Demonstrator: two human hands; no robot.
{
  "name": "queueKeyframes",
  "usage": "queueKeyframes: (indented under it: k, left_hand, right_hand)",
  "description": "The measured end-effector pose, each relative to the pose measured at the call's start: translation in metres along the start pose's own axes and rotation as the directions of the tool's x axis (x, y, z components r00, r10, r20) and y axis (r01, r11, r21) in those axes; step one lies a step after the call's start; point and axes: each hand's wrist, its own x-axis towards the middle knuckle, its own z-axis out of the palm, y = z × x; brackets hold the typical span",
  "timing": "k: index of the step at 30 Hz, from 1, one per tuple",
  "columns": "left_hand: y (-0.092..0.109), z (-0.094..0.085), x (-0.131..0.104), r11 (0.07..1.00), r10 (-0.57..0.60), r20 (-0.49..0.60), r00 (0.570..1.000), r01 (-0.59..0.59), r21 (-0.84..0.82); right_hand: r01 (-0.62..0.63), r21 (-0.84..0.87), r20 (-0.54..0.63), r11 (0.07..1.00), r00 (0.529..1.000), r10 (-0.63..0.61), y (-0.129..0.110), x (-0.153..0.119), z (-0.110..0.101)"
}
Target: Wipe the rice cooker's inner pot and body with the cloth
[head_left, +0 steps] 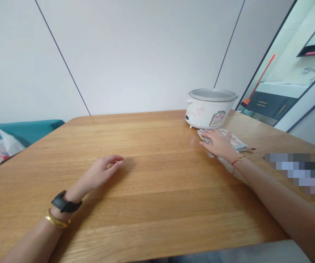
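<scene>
Lays right hand [218,143], fingers spread wide, over pale patterned fabric cloth [236,141] under the palm; holds left hand [99,172] empty, loosely curled, well apart. Could jostle white round grey-rimmed rice cooker [201,112], just beyond the fingertips, by shoving too far forward.

The bare left forearm [34,237] slants up from the lower left, with a wide black band [66,202] and a smooth, round gold-coloured bangle [56,220] about its wrist. The left hand [99,172] is empty, fingers loosely curved and pointing inward, thumb and forefinger tips close together with a small gap behind them. The bare right forearm [280,204] stretches from the lower right, reaching farther forward, a thin red cord bracelet [239,159] around its wrist. The right hand [218,143] lies palm down, fingers spread, thumb out sideways. Both hands are well apart.
</scene>
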Motion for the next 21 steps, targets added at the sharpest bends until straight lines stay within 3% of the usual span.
queueKeyframes:
  k: [3,6,9,11,16,21]
  left_hand:
    - [-0.01,-0.001,0.004,1.0,-0.027,-0.014,1.0,0.027,-0.004]
    - [-0.03,0.0,0.009,0.997,-0.075,-0.036,0.997,0.076,0.029]
    - [-0.052,0.004,0.015,0.994,-0.08,-0.041,0.996,0.083,0.071]
    - [-0.063,0.007,0.017,0.991,-0.057,-0.044,0.997,0.062,0.119]
    - [-0.071,0.016,0.019,0.95,-0.021,0.003,1.0,0.019,0.311]
    - [-0.068,0.018,0.015,0.936,0.006,0.027,1.0,-0.015,0.352]
  right_hand:
    - [0.045,0.068,0.037,0.997,0.998,-0.048,-0.039,-0.014,-0.008]
    - [0.164,0.157,0.1,0.974,0.978,-0.181,-0.076,-0.031,-0.007]
    - [0.29,0.219,0.108,0.932,0.942,-0.318,-0.097,-0.044,-0.002]
    - [0.305,0.263,0.08,0.915,0.939,-0.336,-0.1,-0.048,0.0]
    - [0.202,0.402,-0.01,0.893,0.976,-0.217,-0.092,-0.047,0.003]
    - [0.169,0.388,0.059,0.906,0.976,-0.208,-0.09,-0.047,0.006]
